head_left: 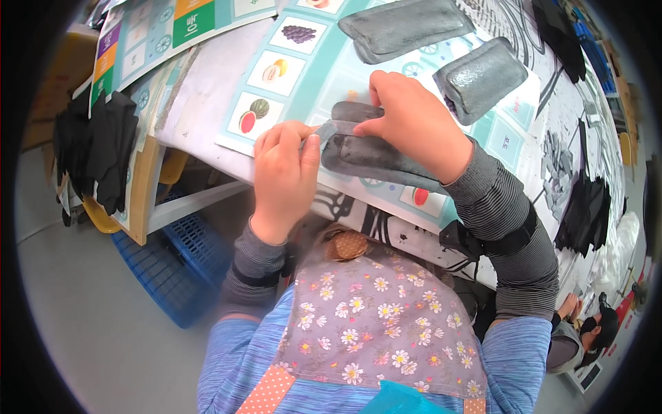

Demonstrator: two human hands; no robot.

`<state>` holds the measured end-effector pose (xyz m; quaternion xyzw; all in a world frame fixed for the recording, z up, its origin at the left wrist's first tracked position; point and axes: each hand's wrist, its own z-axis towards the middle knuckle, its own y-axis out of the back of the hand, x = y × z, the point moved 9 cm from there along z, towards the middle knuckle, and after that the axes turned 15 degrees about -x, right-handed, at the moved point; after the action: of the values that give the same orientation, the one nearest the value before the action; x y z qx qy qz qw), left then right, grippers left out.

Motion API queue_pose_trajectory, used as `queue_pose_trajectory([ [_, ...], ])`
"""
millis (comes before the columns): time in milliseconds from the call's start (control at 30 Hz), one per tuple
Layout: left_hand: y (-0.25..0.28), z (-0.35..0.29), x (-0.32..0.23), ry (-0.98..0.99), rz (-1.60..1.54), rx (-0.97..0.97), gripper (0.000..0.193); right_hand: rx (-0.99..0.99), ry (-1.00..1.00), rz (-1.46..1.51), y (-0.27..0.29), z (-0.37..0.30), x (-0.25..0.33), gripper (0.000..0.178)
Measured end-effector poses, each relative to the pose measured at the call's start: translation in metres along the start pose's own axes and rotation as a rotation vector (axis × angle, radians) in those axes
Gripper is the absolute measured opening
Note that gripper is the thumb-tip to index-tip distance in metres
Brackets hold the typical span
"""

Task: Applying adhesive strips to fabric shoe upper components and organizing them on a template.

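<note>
Grey felt pad (376, 157) right at the near edge of the table (200, 117), its long axis running left to right, dipping toward the right where it slips under the right wrist. The left end points at the left hand (283, 176), which has its fingers curled shut, pinching a small grey strip (324, 131) at that end. The right hand (414, 121) presses down on the pad's top, thumb and fingertips closed on a folded flap. It all lies on a teal fruit-picture chart (289, 62) spread over the table. Farther back, two more grey pads: a long one (407, 26) near the far edge, a shorter glossy one (479, 77) to its right. Black fabric (103, 148) hangs off the left corner, with a blue crate (176, 262) below.
</note>
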<state>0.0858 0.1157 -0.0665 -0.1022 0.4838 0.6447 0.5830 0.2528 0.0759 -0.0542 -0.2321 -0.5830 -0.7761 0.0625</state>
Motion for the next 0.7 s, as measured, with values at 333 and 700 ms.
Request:
queue_pose_trajectory([
  [333, 0.001, -0.007, 0.004, -0.040, -0.029, 0.030, 0.017, -0.174, -0.316, 0.062, 0.132, -0.067, -0.069, 0.017],
  [700, -0.011, -0.013, 0.023, 0.088, -0.069, 0.094, 0.018, -0.203, -0.647, 0.090, 0.084, -0.137, -0.119, 0.013],
])
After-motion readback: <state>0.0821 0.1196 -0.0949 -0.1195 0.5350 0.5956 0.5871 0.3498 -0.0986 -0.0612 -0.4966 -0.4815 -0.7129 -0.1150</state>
